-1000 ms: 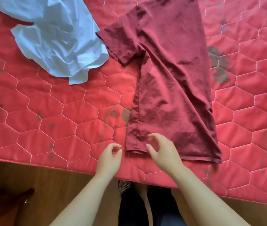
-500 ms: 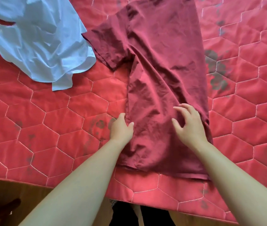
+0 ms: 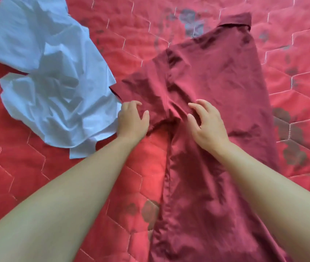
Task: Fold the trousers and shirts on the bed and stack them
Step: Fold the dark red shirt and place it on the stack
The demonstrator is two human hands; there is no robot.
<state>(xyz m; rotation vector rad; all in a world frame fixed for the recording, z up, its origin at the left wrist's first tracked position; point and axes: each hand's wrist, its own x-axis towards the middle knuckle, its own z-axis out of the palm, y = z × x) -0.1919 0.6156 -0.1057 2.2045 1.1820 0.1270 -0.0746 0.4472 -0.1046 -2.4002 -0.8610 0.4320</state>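
A maroon short-sleeved shirt lies flat lengthwise on the bed, collar at the far end and hem toward me. My left hand is on its left sleeve, fingers curled over the sleeve's edge and thumb on the cloth. My right hand rests on the shirt's body just right of the armpit crease, fingers spread and slightly bent. A crumpled light blue shirt lies unfolded to the left, its edge touching the maroon sleeve.
A red quilted bed cover with a hexagon stitch pattern and faded dark flower prints fills the view. Bare cover shows left of my left forearm and right of the maroon shirt.
Both hands have moved up the maroon shirt from its hem to the sleeve and armpit area. The view has shifted forward, so the bed's edge and the floor are out of sight.
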